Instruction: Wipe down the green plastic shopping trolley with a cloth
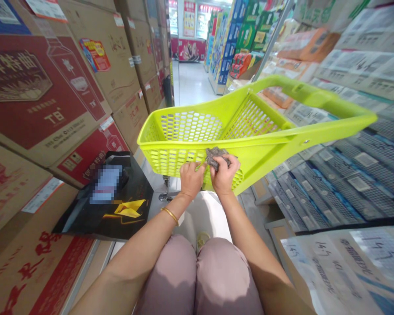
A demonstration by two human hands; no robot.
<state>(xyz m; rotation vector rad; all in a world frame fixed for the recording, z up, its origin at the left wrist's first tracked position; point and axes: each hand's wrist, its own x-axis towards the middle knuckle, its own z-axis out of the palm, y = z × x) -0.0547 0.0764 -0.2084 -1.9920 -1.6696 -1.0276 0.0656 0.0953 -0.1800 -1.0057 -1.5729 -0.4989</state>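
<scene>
A lime-green plastic shopping basket (249, 131) on wheels stands tilted in front of me in a shop aisle. My right hand (225, 175) is closed on a dark grey cloth (216, 156) and presses it against the basket's near wall. My left hand (191, 178) is closed right beside it, fingers pinching at the cloth's edge or the basket's mesh; I cannot make out which. A gold bangle sits on my left wrist. My knees in pink trousers show below.
Stacked cardboard cartons (46, 100) line the left side, with a black gift bag (114, 197) leaning on them. Boxed goods (348, 175) fill the shelves on the right. The aisle floor (190, 83) runs ahead towards more shelving.
</scene>
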